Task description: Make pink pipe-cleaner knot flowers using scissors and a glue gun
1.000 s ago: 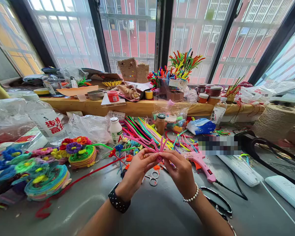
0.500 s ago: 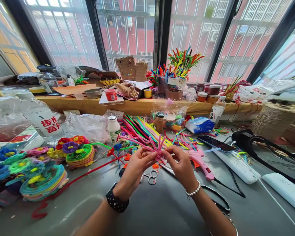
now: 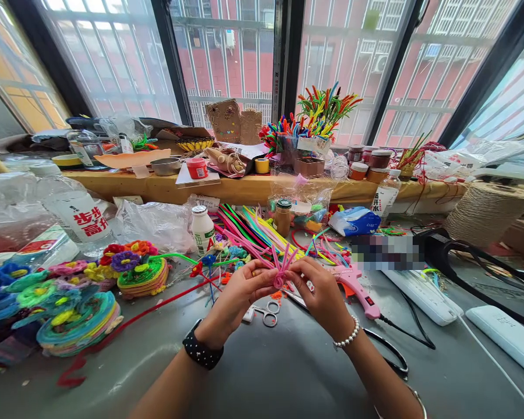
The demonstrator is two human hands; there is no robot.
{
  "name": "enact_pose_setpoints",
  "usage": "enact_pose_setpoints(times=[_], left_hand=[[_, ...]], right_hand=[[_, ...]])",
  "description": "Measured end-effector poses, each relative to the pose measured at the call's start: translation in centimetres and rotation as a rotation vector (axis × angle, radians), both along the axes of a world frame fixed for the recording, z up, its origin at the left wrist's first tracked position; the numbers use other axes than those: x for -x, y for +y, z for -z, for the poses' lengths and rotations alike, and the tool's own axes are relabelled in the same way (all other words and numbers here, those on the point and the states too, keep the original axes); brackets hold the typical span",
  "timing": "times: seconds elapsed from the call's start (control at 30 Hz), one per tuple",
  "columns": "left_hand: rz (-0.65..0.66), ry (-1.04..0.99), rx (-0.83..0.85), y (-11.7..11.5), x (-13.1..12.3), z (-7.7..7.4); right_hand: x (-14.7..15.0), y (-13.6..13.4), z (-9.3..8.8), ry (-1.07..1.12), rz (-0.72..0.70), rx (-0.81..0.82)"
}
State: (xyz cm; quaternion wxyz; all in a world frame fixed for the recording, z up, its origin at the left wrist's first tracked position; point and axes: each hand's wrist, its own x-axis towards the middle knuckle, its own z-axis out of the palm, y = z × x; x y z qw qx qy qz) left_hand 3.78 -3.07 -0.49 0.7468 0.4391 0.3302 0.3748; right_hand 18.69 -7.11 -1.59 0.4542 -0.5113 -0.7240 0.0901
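Note:
Pink pipe cleaners point(image 3: 281, 266), looped and gathered at one point, are held between my two hands above the grey table. My left hand point(image 3: 250, 286) pinches them from the left, thumb and fingers pressed together. From the right, my right hand point(image 3: 317, 290) pinches the same bundle, its fingertips at the gathered middle. Several strands fan upward from there. Below the hands lie small scissors point(image 3: 268, 314) with metal finger rings. Just beyond my right hand is a pink glue gun point(image 3: 356, 288), partly hidden by that hand.
Left stand finished pipe-cleaner flowers point(image 3: 43, 291) and a coiled disc point(image 3: 82, 326). Behind are loose pipe cleaners point(image 3: 248, 224), a white bottle point(image 3: 202, 230) and a brown jar point(image 3: 282, 218). At right are a power strip point(image 3: 423, 294), a black cable and a twine spool point(image 3: 489, 212).
Both hands have shifted slightly with the pink pipe cleaners, which are turned a little, their strands standing more upright. The scissors have stayed in place.

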Motion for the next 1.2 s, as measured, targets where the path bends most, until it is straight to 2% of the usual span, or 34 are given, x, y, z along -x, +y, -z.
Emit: enact_pose_setpoints(times=[0.17,0.37,0.63,0.83,1.07,1.2], left_hand=[[-0.001,0.014,-0.005,-0.14,0.02,-0.13],[0.027,-0.052,0.011,0.16,0.12,0.32],[0.024,-0.028,-0.002,0.19,0.35,0.31],[0.002,-0.038,0.049,0.06,0.30,0.17],[0.015,-0.001,-0.022,-0.07,0.22,0.38],[-0.005,0.009,-0.013,0.08,0.35,0.50]], right_hand=[[0.10,-0.17,-0.01,-0.003,-0.020,0.006],[0.35,-0.11,0.04,0.091,-0.019,0.034],[0.86,-0.15,0.14,0.164,0.001,0.051],[0.65,-0.13,0.25,0.130,0.032,0.023],[0.27,-0.22,0.04,-0.009,-0.022,-0.033],[-0.03,-0.20,-0.11,-0.001,-0.038,0.014]])
